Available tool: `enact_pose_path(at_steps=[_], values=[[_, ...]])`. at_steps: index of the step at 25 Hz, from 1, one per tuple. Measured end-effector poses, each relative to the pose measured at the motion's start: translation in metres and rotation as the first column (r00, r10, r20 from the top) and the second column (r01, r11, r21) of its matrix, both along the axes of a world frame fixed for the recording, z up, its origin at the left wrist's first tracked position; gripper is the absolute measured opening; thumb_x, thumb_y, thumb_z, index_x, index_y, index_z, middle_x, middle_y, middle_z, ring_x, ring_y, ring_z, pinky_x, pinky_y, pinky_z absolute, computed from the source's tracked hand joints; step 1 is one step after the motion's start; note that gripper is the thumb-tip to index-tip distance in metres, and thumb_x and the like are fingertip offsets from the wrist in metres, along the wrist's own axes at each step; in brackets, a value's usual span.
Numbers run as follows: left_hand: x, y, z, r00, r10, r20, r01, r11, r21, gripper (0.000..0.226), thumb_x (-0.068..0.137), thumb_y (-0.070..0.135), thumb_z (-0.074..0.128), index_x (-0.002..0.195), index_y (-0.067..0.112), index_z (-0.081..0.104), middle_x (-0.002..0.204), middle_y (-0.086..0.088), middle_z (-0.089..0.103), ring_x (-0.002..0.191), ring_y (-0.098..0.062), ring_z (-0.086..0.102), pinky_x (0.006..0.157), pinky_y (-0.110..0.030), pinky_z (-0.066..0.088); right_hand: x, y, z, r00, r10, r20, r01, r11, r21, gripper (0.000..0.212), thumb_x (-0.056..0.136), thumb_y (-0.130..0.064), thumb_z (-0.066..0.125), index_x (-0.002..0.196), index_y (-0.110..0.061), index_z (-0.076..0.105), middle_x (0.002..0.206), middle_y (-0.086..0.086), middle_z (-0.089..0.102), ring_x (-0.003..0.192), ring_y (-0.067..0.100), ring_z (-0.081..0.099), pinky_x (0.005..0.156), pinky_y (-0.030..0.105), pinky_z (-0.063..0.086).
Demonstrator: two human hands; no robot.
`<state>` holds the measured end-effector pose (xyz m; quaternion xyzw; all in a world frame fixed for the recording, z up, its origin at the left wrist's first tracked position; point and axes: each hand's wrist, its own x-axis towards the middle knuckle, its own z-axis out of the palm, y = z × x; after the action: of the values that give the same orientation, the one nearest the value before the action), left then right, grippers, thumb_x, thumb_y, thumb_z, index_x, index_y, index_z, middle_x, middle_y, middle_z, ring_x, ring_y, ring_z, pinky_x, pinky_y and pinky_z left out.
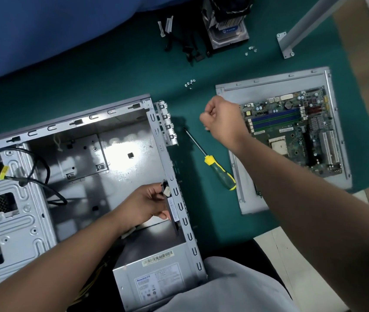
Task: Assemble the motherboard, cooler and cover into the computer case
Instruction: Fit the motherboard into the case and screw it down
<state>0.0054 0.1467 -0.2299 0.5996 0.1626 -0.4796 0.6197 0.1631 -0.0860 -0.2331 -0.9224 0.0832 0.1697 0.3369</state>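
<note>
Motherboard (pixel 291 129) lies flat on the grey cover (pixel 246 199), just right of the right hand (pixel 221 120), whose fingers (pixel 208 113) are curled into a fist and hold nothing. Below that fist a yellow-and-green screwdriver (pixel 215 167) rests on the green counter (pixel 111 75). The left hand (pixel 143 206) reaches into the open computer case (pixel 71 172); its fingers (pixel 156 194) pinch a dark flat part (pixel 171 208) against the case's right wall. Just below them sits the power supply (pixel 156 278). Loose screws (pixel 189 83) lie above the right hand, and the cooler (pixel 226 25) farther up.
</note>
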Motion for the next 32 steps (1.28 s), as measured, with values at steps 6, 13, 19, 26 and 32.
enact_pose_path(at_steps=[6, 13, 19, 26, 32], values=[[-0.002, 0.000, 0.001, 0.999, -0.040, 0.024, 0.040, 0.999, 0.030, 0.014, 0.091, -0.018, 0.061, 0.102, -0.013, 0.066, 0.096, -0.031, 0.073, 0.085, -0.041, 0.068, 0.091, -0.073, 0.049, -0.111, -0.001, 0.012, 0.938, -0.212, -0.275, 0.316, 0.849, 0.423, 0.015, 0.089, 0.000, 0.065, 0.086, -0.014, 0.070, 0.067, -0.003, 0.071, 0.064, 0.018, 0.073, 0.073, 0.034, 0.064], [-0.004, -0.001, 0.002, 0.998, -0.030, 0.051, 0.026, 0.997, 0.066, 0.020, 0.089, -0.019, 0.062, 0.092, -0.001, 0.072, 0.086, -0.018, 0.077, 0.082, -0.037, 0.067, 0.093, -0.061, 0.051, -0.185, 0.014, 0.001, 0.719, -0.329, -0.613, 0.694, 0.388, 0.606, 0.017, 0.091, 0.012, 0.065, 0.087, -0.002, 0.074, 0.079, 0.011, 0.073, 0.071, 0.022, 0.073, 0.070, 0.028, 0.061], [-0.004, -0.004, 0.001, 0.991, -0.071, 0.113, 0.060, 0.993, 0.100, 0.021, 0.090, -0.016, 0.063, 0.090, 0.002, 0.072, 0.086, -0.011, 0.078, 0.081, -0.027, 0.072, 0.077, -0.038, 0.061, -0.201, 0.020, -0.005, 0.707, -0.269, -0.654, 0.701, 0.385, 0.601, 0.012, 0.094, 0.008, 0.065, 0.094, -0.002, 0.072, 0.081, 0.010, 0.072, 0.069, 0.016, 0.070, 0.068, 0.024, 0.060], [-0.004, -0.008, 0.016, 0.994, -0.045, 0.097, 0.042, 0.999, 0.034, 0.031, 0.085, -0.021, 0.063, 0.079, 0.007, 0.076, 0.077, -0.006, 0.078, 0.070, -0.014, 0.074, 0.062, -0.021, 0.057, -0.208, 0.020, -0.013, 0.686, -0.213, -0.696, 0.715, 0.373, 0.591, 0.017, 0.092, 0.002, 0.070, 0.088, -0.011, 0.079, 0.085, 0.008, 0.073, 0.070, 0.014, 0.068, 0.069, 0.022, 0.059], [-0.001, -0.012, 0.026, 0.996, -0.055, 0.069, 0.055, 0.998, -0.005, 0.040, 0.082, -0.021, 0.065, 0.070, 0.014, 0.080, 0.076, -0.005, 0.077, 0.071, -0.013, 0.075, 0.065, -0.018, 0.057, -0.213, 0.016, -0.015, 0.728, -0.158, -0.668, 0.638, 0.513, 0.574, 0.021, 0.091, -0.008, 0.075, 0.081, -0.025, 0.082, 0.082, 0.002, 0.075, 0.070, 0.012, 0.066, 0.071, 0.024, 0.056]])
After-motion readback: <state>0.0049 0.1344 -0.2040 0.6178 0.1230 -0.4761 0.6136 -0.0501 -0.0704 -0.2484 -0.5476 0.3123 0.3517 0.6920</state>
